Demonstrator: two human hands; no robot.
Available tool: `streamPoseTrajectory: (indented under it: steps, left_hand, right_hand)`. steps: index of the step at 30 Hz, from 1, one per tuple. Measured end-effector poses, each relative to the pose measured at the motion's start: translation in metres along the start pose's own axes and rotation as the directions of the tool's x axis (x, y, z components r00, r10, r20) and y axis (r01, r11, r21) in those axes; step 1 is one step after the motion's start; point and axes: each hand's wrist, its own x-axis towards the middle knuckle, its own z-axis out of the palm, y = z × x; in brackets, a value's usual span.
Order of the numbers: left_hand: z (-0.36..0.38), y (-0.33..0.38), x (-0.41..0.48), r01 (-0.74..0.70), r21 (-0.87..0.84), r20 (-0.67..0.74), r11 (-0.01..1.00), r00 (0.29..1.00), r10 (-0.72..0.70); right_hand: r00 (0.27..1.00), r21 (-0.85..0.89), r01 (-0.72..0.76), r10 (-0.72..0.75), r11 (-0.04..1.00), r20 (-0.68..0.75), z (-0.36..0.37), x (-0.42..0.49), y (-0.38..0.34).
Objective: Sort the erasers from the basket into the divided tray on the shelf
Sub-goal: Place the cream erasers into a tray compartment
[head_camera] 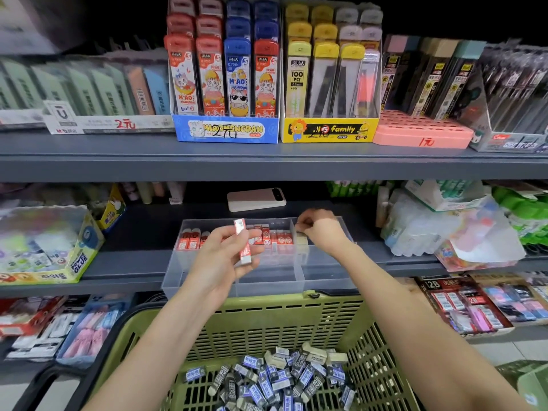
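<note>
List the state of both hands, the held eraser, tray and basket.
Tray: partly filled, red erasers along back.
Left hand: grips red-and-white eraser, upright.
Right hand: fingers curled at the right compartment; grip unclear.
Basket: many loose erasers inside.

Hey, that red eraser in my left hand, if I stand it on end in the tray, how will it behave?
Probably tippy: the red eraser is a slim block, so on end it may topple unless leaned against the row of erasers standing in the tray. It looks stiff and light: the left hand holds it straight with just the fingers.
</note>
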Motion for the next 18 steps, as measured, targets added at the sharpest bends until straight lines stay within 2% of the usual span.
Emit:
streamPoseTrajectory:
  steps: [2, 6, 9, 11, 12, 14, 16, 18]
  left_hand:
    - [-0.001, -0.001, -0.001, -0.036, 0.091, 0.017, 0.995, 0.999, 0.034]
    - [-0.001, -0.004, 0.0, -0.071, 0.147, 0.037, 0.987, 0.997, 0.066]
    - [0.001, -0.007, 0.003, -0.063, 0.192, 0.044, 0.979, 0.997, 0.056]
    - [0.002, -0.009, 0.006, -0.062, 0.197, 0.069, 0.979, 0.996, 0.05]
    - [0.003, -0.01, 0.007, -0.065, 0.199, 0.078, 0.978, 0.996, 0.05]
    - [0.005, -0.012, 0.009, -0.078, 0.224, 0.098, 0.971, 0.994, 0.057]
    - [0.007, -0.012, 0.009, -0.123, 0.301, 0.113, 0.946, 0.989, 0.093]
    - [0.008, -0.012, 0.008, -0.175, 0.358, 0.135, 0.917, 0.982, 0.135]
  right_hand:
    - [0.999, -0.027, 0.02, -0.019, 0.999, 0.04, 0.002, -0.001, 0.001]
    - [0.993, -0.1, 0.058, -0.047, 0.993, 0.113, 0.001, -0.003, 0.001]
    - [0.999, -0.066, 0.031, -0.028, 0.997, 0.038, -0.002, -0.009, 0.001]
    - [0.995, -0.091, 0.056, -0.063, 0.994, -0.074, -0.004, -0.015, 0.0]
    - [0.985, -0.068, 0.084, -0.093, 0.994, -0.148, -0.006, -0.02, -0.002]
    - [0.974, 0.168, 0.143, -0.108, 0.975, -0.199, -0.011, -0.034, -0.014]
    - [0.979, 0.397, 0.201, -0.176, 0.896, -0.099, -0.017, -0.051, -0.027]
    - [0.952, 0.377, 0.276, -0.305, 0.884, 0.02, -0.022, -0.066, -0.036]
